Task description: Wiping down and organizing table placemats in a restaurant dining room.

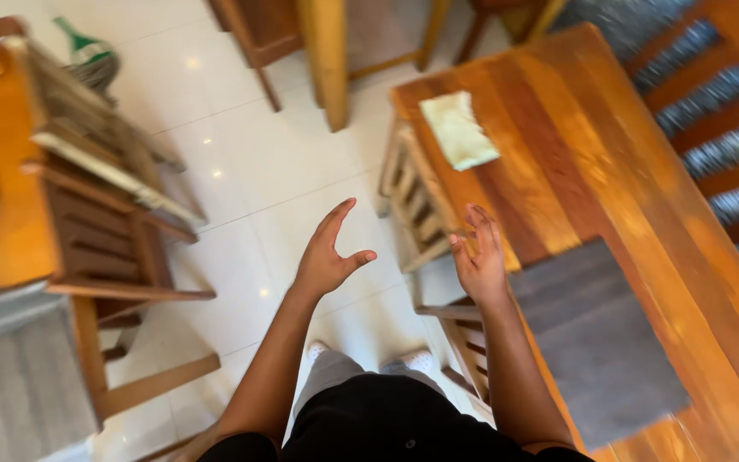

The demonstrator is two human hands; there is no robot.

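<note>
While both hands hovered empty, nothing had yet been grasped.
Nearest lay the pale green cloth (pixel 458 130) on the wooden bench (pixel 609 162), ahead of the right hand (pixel 479 257), fingers spread wide; the left hand (pixel 328 257) hung open over the tiled floor (pixel 258 171), well apart from the grey mat (pixel 596 342).

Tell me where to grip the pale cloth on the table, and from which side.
Probably the near short edge of the cloth, pinched from above. It lies flat on the table, so only its edges give purchase, and that edge faces the right hand, which is open, empty and nearest; the left hand is over the floor.
</note>
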